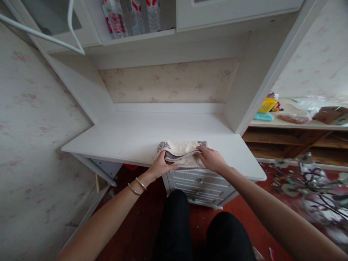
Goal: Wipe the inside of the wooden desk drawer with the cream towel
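A folded cream cloth [183, 148] with a dark leaf pattern at its corners lies at the front edge of the white desk [130, 134]. Its layers part at the front, showing a grey-purple inner side. My left hand [162, 166] grips the cloth's left end, thumb on top and fingers partly hidden beneath. At the right end, my right hand [212, 158] pinches an upper layer between thumb and fingers. Two silver bangles [137, 186] circle my left wrist.
Below the desk stands a white drawer unit [199, 181]. Plastic bottles [136, 18] fill an overhead shelf. To the right are a low wooden shelf [274, 137] holding a yellow container [267, 105], and a cluttered metal-and-glass heap [312, 188] on the red floor.
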`<act>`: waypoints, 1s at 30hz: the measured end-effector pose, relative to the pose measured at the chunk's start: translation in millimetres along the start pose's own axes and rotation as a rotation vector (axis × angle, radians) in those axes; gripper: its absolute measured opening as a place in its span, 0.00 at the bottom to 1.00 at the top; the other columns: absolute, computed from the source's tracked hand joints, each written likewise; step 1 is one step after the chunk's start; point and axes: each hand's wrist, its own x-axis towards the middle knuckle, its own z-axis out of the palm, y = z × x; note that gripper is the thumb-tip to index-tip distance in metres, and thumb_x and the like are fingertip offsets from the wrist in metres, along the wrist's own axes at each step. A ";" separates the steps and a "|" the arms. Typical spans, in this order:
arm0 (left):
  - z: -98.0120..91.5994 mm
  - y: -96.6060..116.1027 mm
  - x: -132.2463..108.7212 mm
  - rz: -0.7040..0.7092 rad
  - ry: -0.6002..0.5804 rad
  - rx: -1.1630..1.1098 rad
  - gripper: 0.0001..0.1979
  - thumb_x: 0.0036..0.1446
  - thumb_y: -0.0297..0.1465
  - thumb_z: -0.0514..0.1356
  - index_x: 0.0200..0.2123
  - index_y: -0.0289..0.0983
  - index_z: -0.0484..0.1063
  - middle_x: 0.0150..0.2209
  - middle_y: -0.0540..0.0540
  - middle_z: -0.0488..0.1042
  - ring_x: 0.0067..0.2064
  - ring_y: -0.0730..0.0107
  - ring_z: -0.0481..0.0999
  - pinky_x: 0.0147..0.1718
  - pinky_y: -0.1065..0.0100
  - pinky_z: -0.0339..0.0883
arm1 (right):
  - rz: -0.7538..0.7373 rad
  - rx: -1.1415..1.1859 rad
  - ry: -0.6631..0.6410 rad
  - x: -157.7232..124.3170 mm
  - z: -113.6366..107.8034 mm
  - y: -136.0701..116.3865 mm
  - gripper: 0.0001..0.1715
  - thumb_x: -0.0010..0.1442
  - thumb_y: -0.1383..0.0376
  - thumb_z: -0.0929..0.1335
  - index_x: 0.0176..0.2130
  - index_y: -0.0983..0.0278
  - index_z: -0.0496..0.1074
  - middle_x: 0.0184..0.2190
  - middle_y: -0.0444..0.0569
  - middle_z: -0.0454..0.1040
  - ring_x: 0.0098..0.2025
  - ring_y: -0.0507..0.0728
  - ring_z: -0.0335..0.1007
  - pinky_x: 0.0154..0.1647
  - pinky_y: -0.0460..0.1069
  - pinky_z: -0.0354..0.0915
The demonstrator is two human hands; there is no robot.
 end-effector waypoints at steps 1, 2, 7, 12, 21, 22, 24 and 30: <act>1.6 -1.7 3.5 0.014 0.072 0.059 0.24 0.46 0.34 0.74 0.46 0.39 0.74 0.45 0.43 0.77 0.48 0.56 0.76 0.49 0.60 0.70 | 0.023 0.009 0.022 1.8 -0.9 -0.9 0.18 0.71 0.59 0.59 0.54 0.60 0.69 0.48 0.52 0.79 0.45 0.63 0.77 0.42 0.53 0.66; 2.5 -2.9 8.3 0.007 0.132 0.103 0.20 0.49 0.30 0.72 0.46 0.38 0.74 0.44 0.43 0.77 0.47 0.56 0.76 0.49 0.59 0.70 | 0.043 0.017 0.046 3.4 -2.1 -1.4 0.18 0.71 0.59 0.59 0.54 0.60 0.69 0.49 0.53 0.79 0.45 0.63 0.77 0.43 0.52 0.66; -7.3 6.6 35.1 0.039 0.347 0.269 0.13 0.58 0.22 0.53 0.42 0.36 0.75 0.38 0.44 0.77 0.42 0.58 0.77 0.46 0.58 0.71 | 0.070 0.018 0.091 3.3 -7.3 0.6 0.17 0.70 0.63 0.59 0.55 0.59 0.68 0.53 0.52 0.77 0.47 0.61 0.76 0.43 0.51 0.65; -36.4 27.1 36.2 0.529 0.454 0.853 0.18 0.61 0.20 0.51 0.50 0.37 0.72 0.51 0.39 0.69 0.51 0.57 0.73 0.52 0.60 0.68 | 0.048 -0.011 0.090 -2.5 -6.0 2.3 0.19 0.67 0.69 0.59 0.54 0.59 0.67 0.54 0.51 0.75 0.44 0.60 0.76 0.39 0.51 0.64; -62.3 -11.9 5.7 0.495 -0.048 1.080 0.19 0.65 0.25 0.54 0.57 0.46 0.67 0.56 0.43 0.66 0.56 0.56 0.71 0.55 0.59 0.68 | -0.037 0.035 0.055 -12.8 2.8 13.4 0.21 0.58 0.75 0.61 0.47 0.58 0.70 0.49 0.48 0.76 0.46 0.59 0.74 0.41 0.49 0.63; -60.7 -18.1 1.7 0.503 -0.025 1.029 0.19 0.64 0.27 0.57 0.58 0.46 0.66 0.56 0.42 0.66 0.57 0.55 0.70 0.57 0.57 0.67 | -0.038 0.049 0.049 -13.6 3.6 14.6 0.21 0.57 0.74 0.61 0.47 0.58 0.70 0.49 0.48 0.77 0.46 0.59 0.74 0.41 0.49 0.64; -58.0 -26.8 -3.2 0.490 0.077 0.927 0.25 0.61 0.31 0.63 0.61 0.44 0.62 0.58 0.40 0.64 0.58 0.52 0.70 0.58 0.54 0.66 | -0.017 0.067 0.039 -13.9 4.9 15.5 0.20 0.58 0.73 0.61 0.48 0.58 0.70 0.49 0.48 0.77 0.45 0.60 0.75 0.42 0.50 0.65; -60.9 -19.3 18.9 0.412 0.113 0.798 0.29 0.57 0.28 0.62 0.62 0.40 0.65 0.60 0.38 0.67 0.61 0.52 0.68 0.62 0.54 0.60 | 0.011 0.113 0.103 0.3 -1.4 11.2 0.22 0.63 0.71 0.60 0.54 0.60 0.69 0.54 0.51 0.75 0.48 0.61 0.75 0.46 0.51 0.66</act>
